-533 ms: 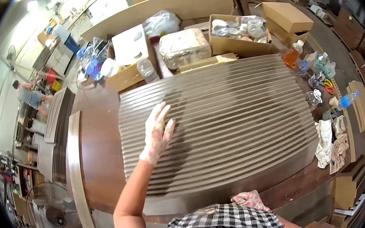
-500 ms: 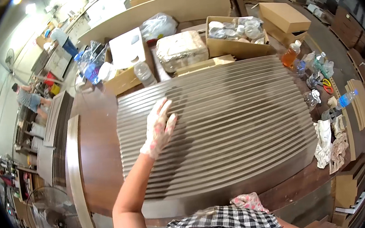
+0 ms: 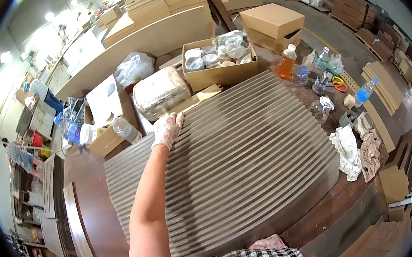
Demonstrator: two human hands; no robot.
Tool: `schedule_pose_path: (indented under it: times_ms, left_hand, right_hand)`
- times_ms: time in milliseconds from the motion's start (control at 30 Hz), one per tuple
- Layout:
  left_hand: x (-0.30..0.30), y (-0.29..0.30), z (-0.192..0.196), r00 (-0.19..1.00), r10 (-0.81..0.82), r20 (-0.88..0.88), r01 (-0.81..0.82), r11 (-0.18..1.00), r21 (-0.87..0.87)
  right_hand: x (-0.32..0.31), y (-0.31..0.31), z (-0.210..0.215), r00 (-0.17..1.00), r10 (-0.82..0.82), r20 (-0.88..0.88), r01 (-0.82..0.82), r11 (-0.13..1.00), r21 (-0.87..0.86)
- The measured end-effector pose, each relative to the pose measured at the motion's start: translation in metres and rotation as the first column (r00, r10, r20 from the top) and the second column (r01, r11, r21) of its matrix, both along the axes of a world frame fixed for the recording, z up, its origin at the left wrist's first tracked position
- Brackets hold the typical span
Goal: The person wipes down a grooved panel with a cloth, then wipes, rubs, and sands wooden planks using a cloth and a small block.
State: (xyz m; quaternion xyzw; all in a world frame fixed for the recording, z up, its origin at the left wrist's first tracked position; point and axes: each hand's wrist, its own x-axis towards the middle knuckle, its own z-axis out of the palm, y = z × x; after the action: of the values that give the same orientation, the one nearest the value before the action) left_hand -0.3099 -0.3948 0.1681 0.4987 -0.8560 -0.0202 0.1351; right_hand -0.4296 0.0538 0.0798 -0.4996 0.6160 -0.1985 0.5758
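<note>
A stack of grey-brown ribbed slats or a grooved panel [image 3: 235,170] lies across the brown table, its ridges running left to right. My left hand [image 3: 167,130], in a white glove with pink spots, reaches to its far edge. The fingers are stretched out over the ridges there, close to a plastic-wrapped block [image 3: 161,93] and a flat cardboard strip [image 3: 203,98]. Close to my body, at the near edge of the slats, is my right hand [image 3: 268,242] in a similar glove. Its fingers are hidden, so what it touches cannot be made out.
Behind the slats stand a carton of wrapped rolls [image 3: 221,75] and a carton [image 3: 105,142] with bottles beside it. To the right are an orange drink bottle [image 3: 287,62], yellow-and-red scissors [image 3: 339,84], a blue-labelled bottle [image 3: 366,91] and white rags [image 3: 347,152]. Two people work far left.
My left hand has slid from the left-middle of the slats to their far edge, the arm now stretched further. The whole view has shifted and tilted. My right hand stays near my body.
</note>
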Motion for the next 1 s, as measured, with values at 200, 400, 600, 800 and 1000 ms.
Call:
schedule_pose_path:
  times_ms: [200,400,600,800,1000]
  left_hand:
    - [-0.004,0.05,0.029,0.999,-0.042,-0.017,0.041,0.999,-0.03]
    - [0.003,0.086,0.033,0.988,-0.154,0.011,0.155,0.985,-0.071]
    - [0.011,0.094,0.035,0.985,-0.169,-0.012,0.169,0.985,0.021]
    - [-0.003,0.085,0.04,0.995,-0.096,-0.02,0.097,0.994,0.05]
    - [-0.005,0.077,0.036,0.995,-0.06,0.083,0.06,0.998,0.011]
  right_hand:
    - [0.004,-0.006,-0.008,1.0,-0.022,-0.005,0.022,1.0,0.003]
    - [0.014,-0.014,-0.016,0.997,-0.076,-0.015,0.076,0.997,-0.012]
    - [0.056,-0.021,-0.037,0.914,-0.396,0.087,0.399,0.917,-0.022]
    - [0.066,-0.024,-0.085,-0.153,-0.45,-0.88,-0.96,0.278,0.024]
    - [0.101,-0.029,-0.104,-0.506,-0.835,-0.217,-0.711,0.261,0.653]
